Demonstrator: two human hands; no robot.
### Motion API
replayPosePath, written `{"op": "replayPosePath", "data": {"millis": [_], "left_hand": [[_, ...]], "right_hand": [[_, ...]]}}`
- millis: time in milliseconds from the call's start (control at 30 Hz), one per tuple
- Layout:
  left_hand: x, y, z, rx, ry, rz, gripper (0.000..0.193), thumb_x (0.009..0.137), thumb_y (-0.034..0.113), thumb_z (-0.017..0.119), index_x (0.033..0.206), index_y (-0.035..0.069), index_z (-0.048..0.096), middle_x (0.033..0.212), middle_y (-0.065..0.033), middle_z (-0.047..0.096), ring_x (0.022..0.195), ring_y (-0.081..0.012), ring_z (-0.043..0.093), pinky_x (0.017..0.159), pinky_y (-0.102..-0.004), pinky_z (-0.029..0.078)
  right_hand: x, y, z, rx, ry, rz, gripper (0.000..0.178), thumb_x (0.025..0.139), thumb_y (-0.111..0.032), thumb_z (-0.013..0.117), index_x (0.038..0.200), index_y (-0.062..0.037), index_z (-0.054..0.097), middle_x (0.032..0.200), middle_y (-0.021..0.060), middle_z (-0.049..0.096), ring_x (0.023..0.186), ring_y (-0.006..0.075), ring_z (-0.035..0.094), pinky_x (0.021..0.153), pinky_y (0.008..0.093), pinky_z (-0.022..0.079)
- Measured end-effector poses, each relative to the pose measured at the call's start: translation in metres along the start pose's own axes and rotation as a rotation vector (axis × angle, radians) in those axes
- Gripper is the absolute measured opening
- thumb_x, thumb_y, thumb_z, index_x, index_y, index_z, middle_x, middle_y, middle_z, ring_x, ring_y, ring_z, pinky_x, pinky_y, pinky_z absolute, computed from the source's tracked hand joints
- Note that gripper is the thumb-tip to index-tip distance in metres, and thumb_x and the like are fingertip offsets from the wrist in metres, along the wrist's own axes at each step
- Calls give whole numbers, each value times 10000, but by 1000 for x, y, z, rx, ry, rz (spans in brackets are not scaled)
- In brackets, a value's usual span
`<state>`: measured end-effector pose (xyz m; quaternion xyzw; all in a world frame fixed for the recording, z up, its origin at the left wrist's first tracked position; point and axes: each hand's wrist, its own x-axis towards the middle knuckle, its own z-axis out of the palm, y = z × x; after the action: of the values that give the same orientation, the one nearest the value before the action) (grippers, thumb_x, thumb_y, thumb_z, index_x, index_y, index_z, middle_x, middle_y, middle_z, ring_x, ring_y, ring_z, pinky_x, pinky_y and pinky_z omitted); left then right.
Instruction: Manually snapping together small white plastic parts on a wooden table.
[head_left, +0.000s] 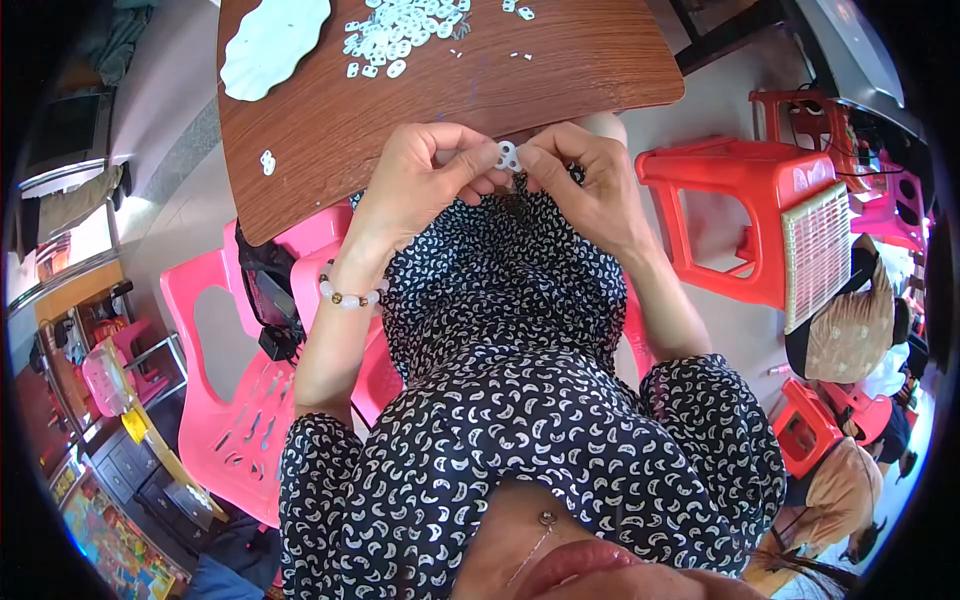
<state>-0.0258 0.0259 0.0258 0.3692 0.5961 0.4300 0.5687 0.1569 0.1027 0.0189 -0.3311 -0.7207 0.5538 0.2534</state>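
A small white plastic piece with round holes (508, 156) is held up between my two hands, just off the table's near edge and above my lap. My left hand (425, 185) pinches its left side between thumb and fingers. On the other side, my right hand (588, 185) is closed on it with thumb and forefinger. Fingers cover part of its outline. Farther back on the brown wooden table (480, 100) lies a heap of similar white pieces (405, 32) with holes.
A white scalloped plate (277, 45) stands at the table's far left. One white piece (267, 162) lies alone near the left edge. A pink chair (240, 420) with a black bag (270, 280) is at my left; a red stool (735, 165) stands at my right.
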Motion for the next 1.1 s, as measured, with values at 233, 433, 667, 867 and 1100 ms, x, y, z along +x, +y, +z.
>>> {"op": "replayPosePath", "data": {"millis": [233,433,667,867,1100], "left_hand": [[0,-2,1,-70,-10,10,239,923,201,632,958,-31,678,807,-93,702,684,-109,653,632,-222,535],[-1,-4,0,-166,-1,5,240,913,190,645,983,-38,677,823,-105,702,716,-121,665,642,-220,533],[-3,-2,-2,-186,-9,-3,242,906,189,653,993,-35,687,818,-97,699,718,-119,662,644,-214,527],[-3,-6,2,-203,14,16,239,909,180,648,1009,-32,694,813,-85,694,713,-108,645,643,-215,516],[-6,-6,4,-204,36,53,232,909,167,645,1020,-32,692,818,-69,693,724,-96,634,655,-208,510]], "right_hand": [[-1,0,5,24,29,11,158,869,-123,638,826,28,656,702,80,649,631,114,595,566,256,456],[-2,2,6,96,26,55,189,887,-145,633,825,32,653,708,71,665,643,86,613,561,234,467],[-1,3,5,55,-21,48,184,894,-144,620,842,29,655,720,72,671,658,83,610,588,231,471],[-4,5,11,153,29,58,173,891,-121,613,868,44,659,737,65,674,678,78,604,609,227,479],[-3,9,10,194,5,98,182,875,-122,635,853,57,659,746,64,680,669,74,608,601,219,478]]}}
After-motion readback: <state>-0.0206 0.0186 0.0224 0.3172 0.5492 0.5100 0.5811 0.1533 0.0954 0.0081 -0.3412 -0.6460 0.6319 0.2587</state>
